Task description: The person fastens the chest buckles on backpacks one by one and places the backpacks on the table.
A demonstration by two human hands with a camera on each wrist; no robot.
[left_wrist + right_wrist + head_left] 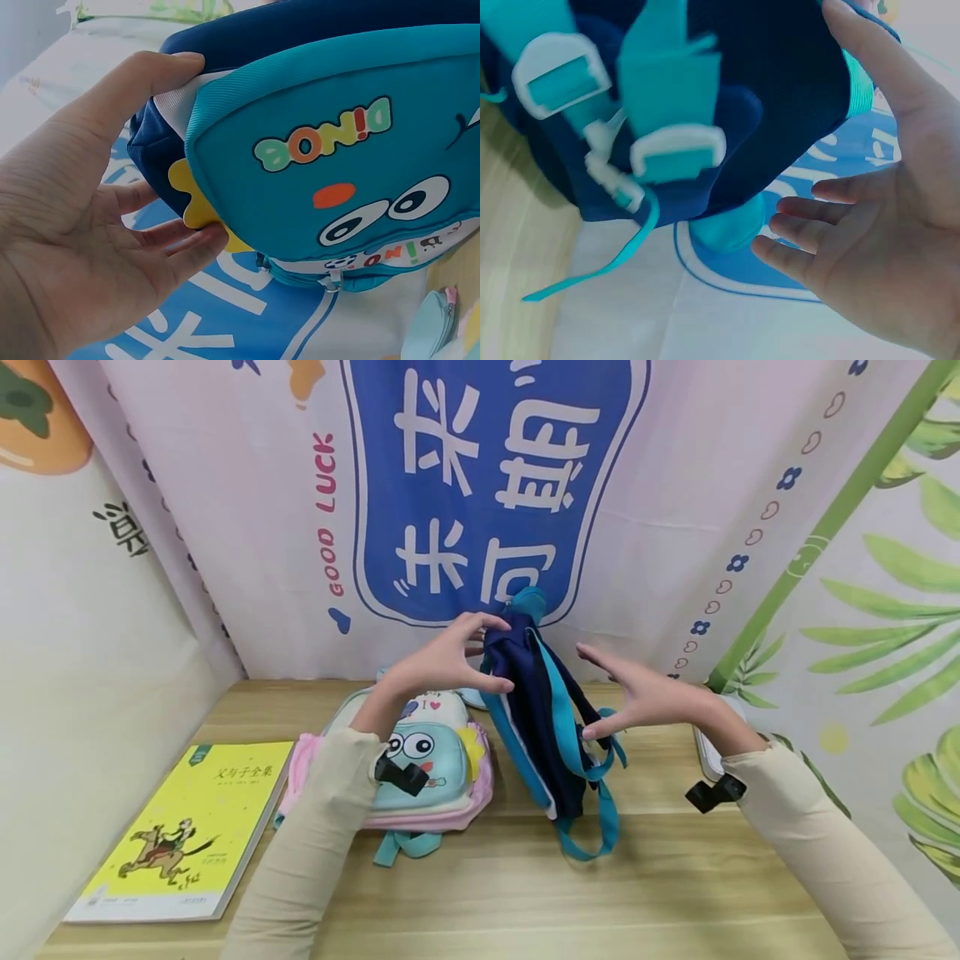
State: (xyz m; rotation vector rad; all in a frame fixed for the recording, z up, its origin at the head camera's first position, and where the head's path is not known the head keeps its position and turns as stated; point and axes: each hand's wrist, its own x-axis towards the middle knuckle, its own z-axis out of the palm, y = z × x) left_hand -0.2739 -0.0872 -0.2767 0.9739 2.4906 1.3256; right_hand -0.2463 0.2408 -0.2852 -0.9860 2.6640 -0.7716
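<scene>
We have the blue bag (534, 735) in hand, tilted above the table (480, 893), between our hands and just right of the pink bag (431, 777); whether its base rests on the wood we cannot tell. Our left hand (450, 660) grips its edge, thumb on the rim of the teal front (247, 195), fingertips against the yellow crest (196, 202). Our right hand (641, 693) is spread wide on the side of the straps (562, 710), its thumb close to them and its other fingers apart from the cloth. We judge the step to be steadying or turning the bag. The next move probably calls for firming the left grip and bringing the right fingers in, clear of the loose straps.
</scene>
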